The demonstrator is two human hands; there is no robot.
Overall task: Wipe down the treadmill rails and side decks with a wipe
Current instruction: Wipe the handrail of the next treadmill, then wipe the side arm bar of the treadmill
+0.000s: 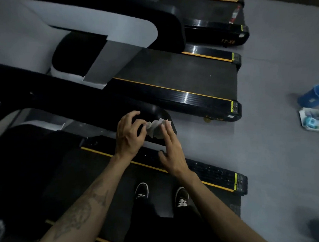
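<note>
Both hands hold a crumpled wipe (pixel 156 129) above the end of the rail (pixel 154 112), the left hand (pixel 129 135) pinching it with curled fingers, the right hand (pixel 172 153) pinching its other edge with nearly straight fingers.

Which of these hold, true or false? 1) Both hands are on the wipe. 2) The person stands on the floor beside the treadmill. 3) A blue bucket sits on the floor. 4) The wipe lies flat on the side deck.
1) True: left hand and right hand hold the wipe.
2) False: both shoes are on the belt.
3) True: blue bucket, far right.
4) False: it is crumpled between the hands, above the side deck.
</note>
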